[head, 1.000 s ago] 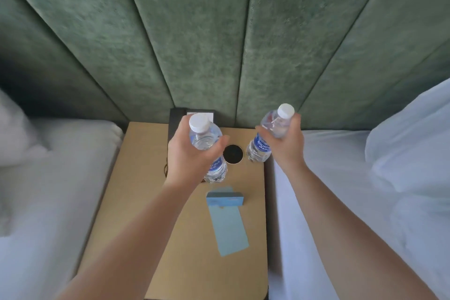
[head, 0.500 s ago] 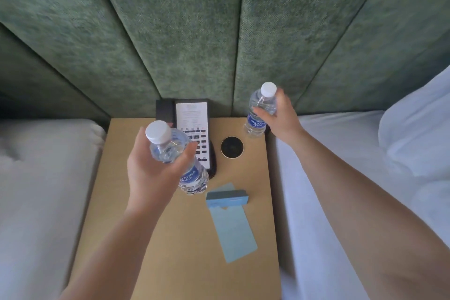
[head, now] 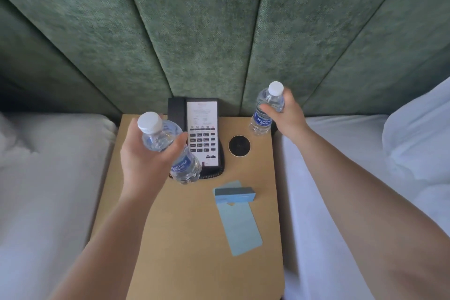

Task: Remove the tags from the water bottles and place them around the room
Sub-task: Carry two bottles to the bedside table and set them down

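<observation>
Overhead, from the head view: left hand (head: pixel 143 161) wrapped round the shoulder of a left water bottle (head: pixel 170 151), held tilted above the desk (head: pixel 185 238), base just over the coiled cord of a black phone (head: pixel 202 131). Right hand (head: pixel 288 117) gripping a right water bottle (head: pixel 266 109) at the desk's far right corner, base at or just above the surface, cannot tell which. Between phone and that bottle, a round black disc (head: pixel 239 145) set in the top. Nearer, a pale blue card (head: pixel 238 224) lying flat, with a small blue box (head: pixel 235 194) across its upper end. White beds (head: pixel 43 190) on both sides, green padded headboard (head: pixel 207 31) behind.
</observation>
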